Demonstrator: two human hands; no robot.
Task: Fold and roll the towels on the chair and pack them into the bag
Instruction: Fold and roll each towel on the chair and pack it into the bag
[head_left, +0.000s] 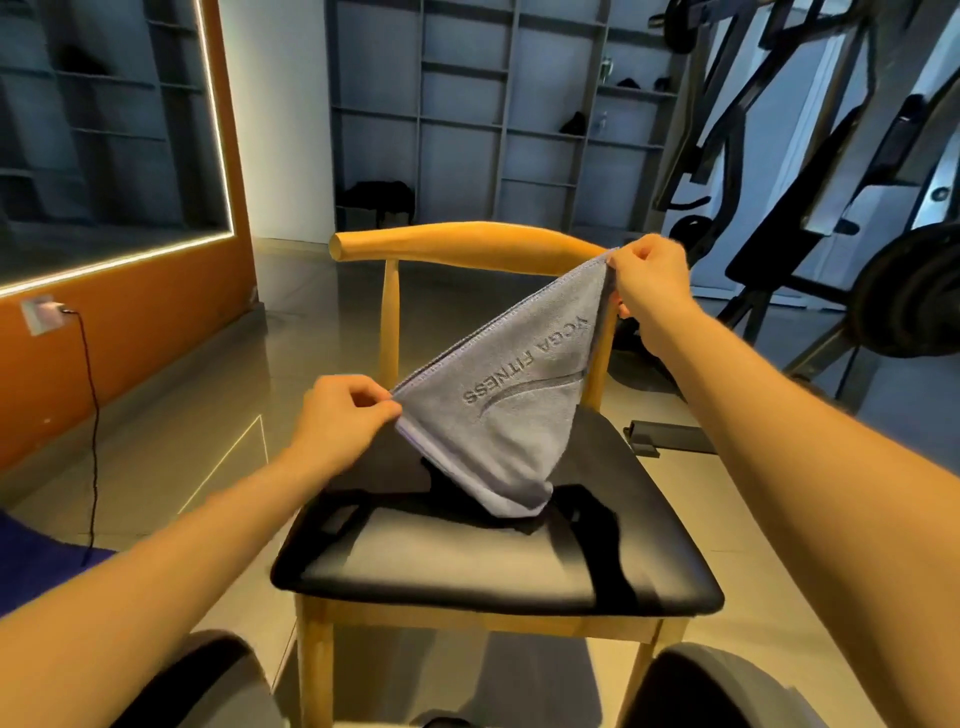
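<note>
Our L grip (345, 415) & R grip (652, 283) each pinch a corner of the grey towel (511, 415), hanging mid-frame over the chair (467, 566).

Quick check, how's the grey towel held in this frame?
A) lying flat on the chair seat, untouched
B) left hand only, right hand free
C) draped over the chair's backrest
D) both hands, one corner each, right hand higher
D: the left hand and the right hand each pinch a corner of the towel, with the right hand raised higher, so the top edge slants.
</note>
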